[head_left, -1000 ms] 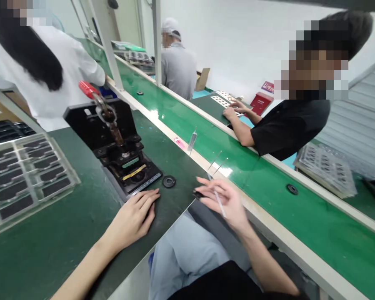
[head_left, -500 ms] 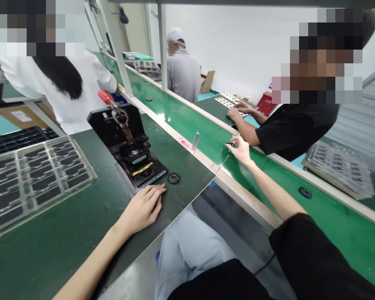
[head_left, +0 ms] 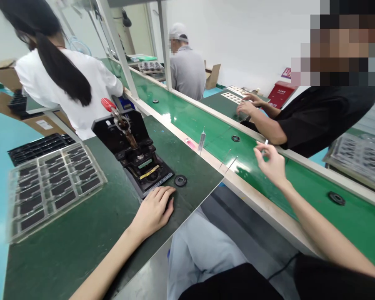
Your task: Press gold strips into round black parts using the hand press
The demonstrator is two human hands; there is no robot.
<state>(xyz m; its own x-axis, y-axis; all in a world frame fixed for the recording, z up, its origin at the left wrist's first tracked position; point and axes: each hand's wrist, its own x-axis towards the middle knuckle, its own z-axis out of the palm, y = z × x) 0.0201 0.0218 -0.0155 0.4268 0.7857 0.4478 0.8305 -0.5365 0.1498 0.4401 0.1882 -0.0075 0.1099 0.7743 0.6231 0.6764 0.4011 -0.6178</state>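
The right hand [head_left: 271, 163] pinches one slim white stick [head_left: 266, 142] between thumb and fingers above the green belt [head_left: 312, 183]. The left hand [head_left: 154, 210] lies palm down on the bench [head_left: 65, 237], fingers loosely bent, gripping nothing visible. Just beyond its fingertips sits one black ring [head_left: 180, 180], beside a single red-handled clamp fixture [head_left: 137, 157]. Three more rings lie on the belt, well apart: far [head_left: 155, 101], middle [head_left: 235, 138] and near [head_left: 336, 198]. Farther out, one clear tray [head_left: 97, 191] holds dark pieces; three co-workers sit around.
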